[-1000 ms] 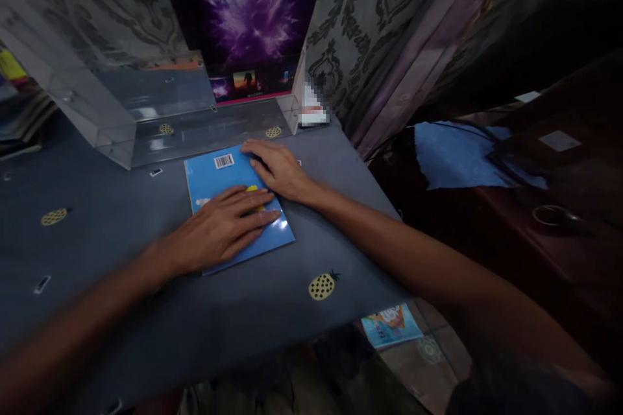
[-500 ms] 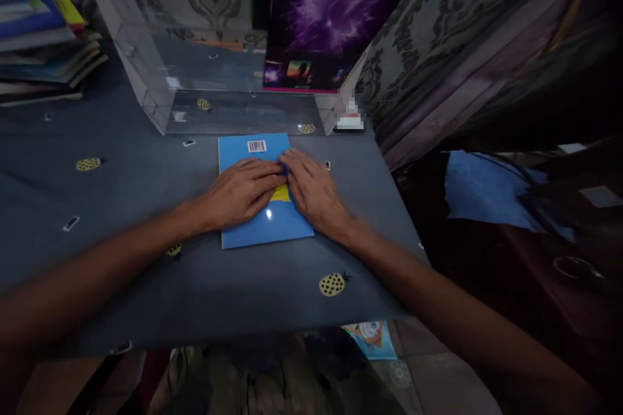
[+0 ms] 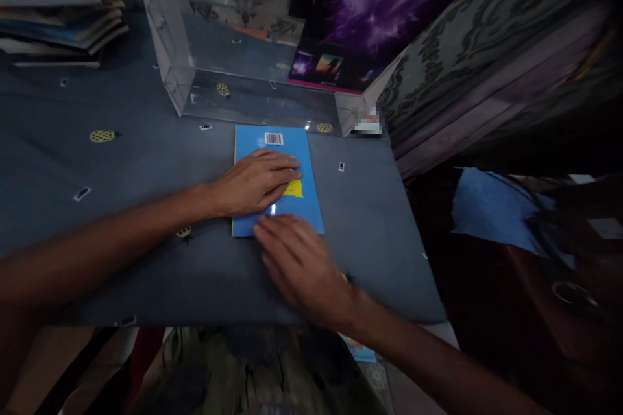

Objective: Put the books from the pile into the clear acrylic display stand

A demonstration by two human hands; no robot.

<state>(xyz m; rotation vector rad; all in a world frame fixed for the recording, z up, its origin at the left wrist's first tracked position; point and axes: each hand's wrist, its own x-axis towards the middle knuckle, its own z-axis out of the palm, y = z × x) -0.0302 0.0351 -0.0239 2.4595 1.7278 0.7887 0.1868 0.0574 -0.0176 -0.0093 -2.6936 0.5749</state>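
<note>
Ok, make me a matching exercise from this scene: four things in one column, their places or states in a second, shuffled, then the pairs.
Things:
1. left hand
2. right hand
3. blue book
4. stack of books

Places or states:
A. far left corner of the table
B. lies flat, barcode up
C. palm down on the cover
D. at the book's near edge

Pairs: 1-C, 2-D, 3-B, 4-A

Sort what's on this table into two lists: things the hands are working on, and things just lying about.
In hand:
- blue book, lying flat with its barcode up
- left hand, pressed flat on it
- right hand, at its near edge

Lying about:
- clear plastic case behind the book
- stack of books, far left
- purple poster
- blue cloth, off to the right
</note>
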